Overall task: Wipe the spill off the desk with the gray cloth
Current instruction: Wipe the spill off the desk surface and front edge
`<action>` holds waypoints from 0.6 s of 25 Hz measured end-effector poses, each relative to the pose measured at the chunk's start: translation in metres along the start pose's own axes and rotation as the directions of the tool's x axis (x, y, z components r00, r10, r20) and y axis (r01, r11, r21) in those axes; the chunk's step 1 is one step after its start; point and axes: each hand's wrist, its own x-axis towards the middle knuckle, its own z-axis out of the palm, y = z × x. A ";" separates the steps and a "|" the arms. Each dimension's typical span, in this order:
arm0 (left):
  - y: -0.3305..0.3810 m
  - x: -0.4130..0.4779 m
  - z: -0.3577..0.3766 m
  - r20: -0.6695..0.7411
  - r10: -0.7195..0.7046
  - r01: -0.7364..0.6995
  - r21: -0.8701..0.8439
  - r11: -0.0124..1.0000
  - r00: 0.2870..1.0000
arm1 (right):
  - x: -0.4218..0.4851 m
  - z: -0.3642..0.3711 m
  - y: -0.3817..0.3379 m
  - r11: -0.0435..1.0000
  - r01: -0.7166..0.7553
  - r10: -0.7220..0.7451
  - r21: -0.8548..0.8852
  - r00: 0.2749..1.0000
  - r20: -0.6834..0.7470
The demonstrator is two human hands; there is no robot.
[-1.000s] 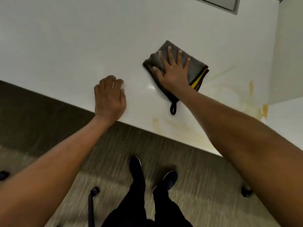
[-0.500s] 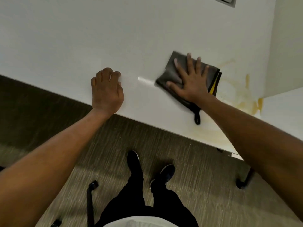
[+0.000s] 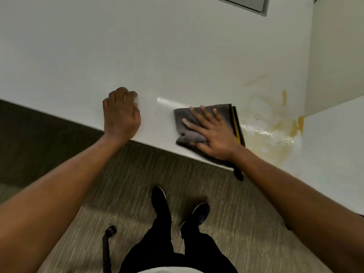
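A folded gray cloth [image 3: 223, 113] with a yellow and black edge lies at the front edge of the white desk [image 3: 157, 56]. My right hand [image 3: 211, 133] presses flat on it, fingers spread and pointing left. The cloth's dark loop hangs over the desk edge. Just right of the cloth a yellowish-orange spill [image 3: 275, 125] is smeared across the desk, with streaks and wet specks. My left hand [image 3: 122, 113] rests on the desk edge farther left, fingers curled under, holding nothing.
A white partition [image 3: 334, 56] stands at the right, and a second white surface [image 3: 334, 154] meets the desk by the spill. A grey framed panel [image 3: 246, 4] sits at the desk's back. Below are grey carpet, my shoes and a black chair leg [image 3: 107, 247].
My right hand slid the cloth from farther back on the desk toward the front edge, and its fingers now point left. My left hand stayed in place.
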 end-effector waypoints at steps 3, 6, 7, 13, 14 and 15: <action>0.001 -0.001 -0.001 0.008 -0.006 0.006 0.007 1.000 1.000 | 0.008 -0.021 0.070 0.952 -0.306 0.306 0.011 0.952 -0.005; 0.005 -0.001 -0.004 0.025 0.004 -0.004 0.016 1.000 1.000 | 0.037 -0.022 0.064 0.678 -0.724 0.732 0.127 0.681 -0.030; 0.007 -0.001 -0.006 0.035 -0.004 0.004 0.015 1.000 0.999 | 0.045 -0.019 0.045 0.603 -0.783 0.794 0.152 0.607 -0.024; 0.083 -0.011 -0.003 0.069 0.041 -0.037 -0.059 0.998 0.997 | -0.022 0.007 -0.042 0.932 -0.347 0.355 0.105 0.932 -0.075; 0.099 -0.013 0.000 0.093 0.085 -0.078 -0.072 0.994 0.992 | -0.038 0.006 -0.028 0.970 -0.220 0.227 0.099 0.972 -0.064; 0.112 -0.014 0.004 0.114 0.110 -0.102 -0.077 0.992 0.987 | -0.049 0.002 -0.007 0.990 -0.116 0.120 0.077 0.991 -0.054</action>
